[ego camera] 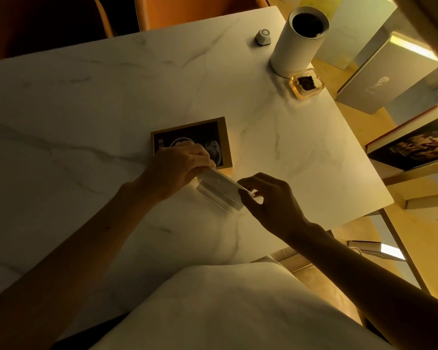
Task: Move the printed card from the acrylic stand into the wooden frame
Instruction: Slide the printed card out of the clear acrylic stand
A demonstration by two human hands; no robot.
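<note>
The clear acrylic stand [219, 192] sits on the white marble table [86, 109] in front of me. My left hand [177, 165] grips its far upper end. At the near right end my right hand [266, 198] pinches the stand's top edge with thumb and fingers. Just behind it the wooden frame [226, 145] lies flat. A dark printed card [187, 136] with white figures lies in the frame, partly hidden by my left hand. Whether a card is inside the stand I cannot tell.
A tall white cylinder [299, 41] with a dark opening, a small white gadget [263, 36] and a glass ashtray [306, 83] stand at the table's far right corner. Books [412, 145] lie on shelving to the right. An orange chair back [187, 8] stands beyond the table.
</note>
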